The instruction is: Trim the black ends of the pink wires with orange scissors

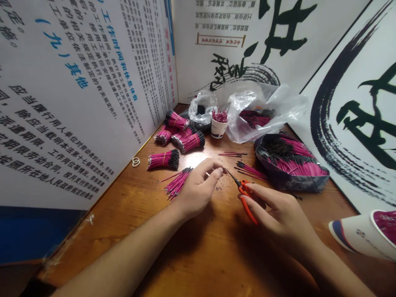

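Note:
My right hand grips orange-handled scissors, whose dark blades point left towards my left hand. The thumb and forefinger of my left hand are pinched together right by the blade tips. Anything between them is too thin to tell. A loose bunch of pink wires with black ends lies just left of that hand. A few more loose wires lie ahead of the scissors. Several rubber-banded wire bundles stand further back.
A dark bag of wires sits right of my hands on the wooden table. Behind are clear plastic bags and a paper cup of wires. Another cup lies tipped at right. Printed boards wall the table.

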Demonstrator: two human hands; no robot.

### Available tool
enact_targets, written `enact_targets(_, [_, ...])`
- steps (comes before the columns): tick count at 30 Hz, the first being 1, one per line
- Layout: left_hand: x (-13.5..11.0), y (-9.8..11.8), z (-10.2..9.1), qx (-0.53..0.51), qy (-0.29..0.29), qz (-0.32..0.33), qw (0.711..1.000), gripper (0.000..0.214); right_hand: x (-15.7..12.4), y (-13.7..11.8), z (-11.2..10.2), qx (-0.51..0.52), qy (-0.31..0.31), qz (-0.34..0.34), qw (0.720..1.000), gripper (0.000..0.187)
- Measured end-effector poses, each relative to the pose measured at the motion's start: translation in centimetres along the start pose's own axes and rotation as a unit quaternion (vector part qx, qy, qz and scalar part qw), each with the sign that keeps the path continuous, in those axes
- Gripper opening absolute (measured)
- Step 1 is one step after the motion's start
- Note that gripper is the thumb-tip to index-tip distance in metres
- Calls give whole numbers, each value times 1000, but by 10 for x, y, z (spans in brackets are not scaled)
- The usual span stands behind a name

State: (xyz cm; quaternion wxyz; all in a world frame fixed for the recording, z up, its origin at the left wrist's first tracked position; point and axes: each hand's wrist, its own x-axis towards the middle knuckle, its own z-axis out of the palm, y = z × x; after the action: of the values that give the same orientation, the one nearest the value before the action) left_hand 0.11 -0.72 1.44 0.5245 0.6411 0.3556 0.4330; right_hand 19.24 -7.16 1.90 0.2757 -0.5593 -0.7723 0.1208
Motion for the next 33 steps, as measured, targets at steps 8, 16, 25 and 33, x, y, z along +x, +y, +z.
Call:
enact_targets(8, [0, -1, 0, 3, -2, 4, 1000, 17, 1, -3, 1, -5, 4, 17, 1000, 21])
enact_targets(16, [0, 0, 1, -2, 1, 6, 1000, 16, 1, -5, 1, 1, 5, 22, 1000, 20])
enact_targets(25, [0, -8, 1, -53, -5, 4, 999, 14, 2, -5, 3, 5, 1, 9, 1000, 21])
enact_targets(33, [0, -4, 1, -70, -12, -17, 997, 14, 1, -6, 2, 5, 1, 12, 1000, 21])
